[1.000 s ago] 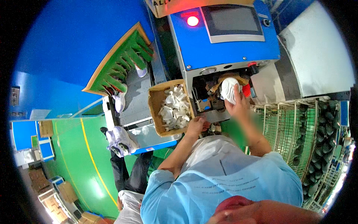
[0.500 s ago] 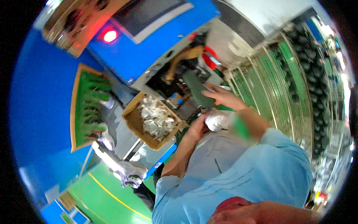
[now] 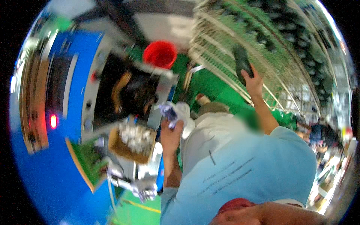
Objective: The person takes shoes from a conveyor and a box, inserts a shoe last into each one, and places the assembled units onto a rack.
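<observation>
- The right hand [image 3: 255, 82] is closed around the lower end of a dark foot-shaped block [image 3: 242, 60], held out at arm's length in front of a wire rack [image 3: 221, 54]; whether block and rack touch, I cannot tell.
- The left hand [image 3: 171, 134] grips a white and lavender shoe [image 3: 169, 112], just in front of the person's waist; blur makes its exact tilt hard to judge.
- A cardboard box [image 3: 120, 147] of white pieces [image 3: 137, 138] sits left of that hand.
- A red bucket [image 3: 160, 55] stands beyond the shoe, beside the blue machine [image 3: 87, 56].
</observation>
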The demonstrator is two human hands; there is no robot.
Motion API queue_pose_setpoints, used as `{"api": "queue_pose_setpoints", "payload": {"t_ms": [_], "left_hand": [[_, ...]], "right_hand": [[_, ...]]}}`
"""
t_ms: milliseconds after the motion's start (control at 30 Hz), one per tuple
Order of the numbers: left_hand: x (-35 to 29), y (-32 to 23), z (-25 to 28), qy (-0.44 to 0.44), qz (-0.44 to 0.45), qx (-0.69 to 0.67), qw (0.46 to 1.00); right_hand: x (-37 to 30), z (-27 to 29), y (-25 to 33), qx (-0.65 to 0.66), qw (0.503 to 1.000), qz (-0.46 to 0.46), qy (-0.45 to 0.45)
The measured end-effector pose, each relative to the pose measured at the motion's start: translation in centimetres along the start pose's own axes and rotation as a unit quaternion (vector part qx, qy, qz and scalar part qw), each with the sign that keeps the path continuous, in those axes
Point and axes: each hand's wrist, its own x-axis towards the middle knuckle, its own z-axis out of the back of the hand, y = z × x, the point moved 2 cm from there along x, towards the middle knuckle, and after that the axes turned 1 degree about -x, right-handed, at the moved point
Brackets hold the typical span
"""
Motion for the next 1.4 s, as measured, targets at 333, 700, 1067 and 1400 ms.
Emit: {"api": "queue_pose_setpoints", "payload": {"t_ms": [333, 700, 1067, 1400], "left_hand": [[5.5, -4.2, -14.9, 0.052, 0.106, -0.233, 0.965], [4.3, -2.9, -11.3, 0.057, 0.153, -0.335, 0.928], [-17.2, 22.9, 13.2, -0.465, 0.096, -0.301, 0.827], [-18.6, 45.6, 9.0, -0.246, 0.323, 0.111, 0.907]], "right_hand": [[21.9, 21.9, -25.4, -0.213, 0.958, -0.159, -0.107], [29.0, 18.1, -29.0, -0.218, 0.970, -0.035, -0.105], [1.7, -11.0, 10.5, -0.051, 0.874, 0.372, 0.308], [-20.9, -25.1, 39.5, 0.212, 0.653, 0.710, 0.157]]}}
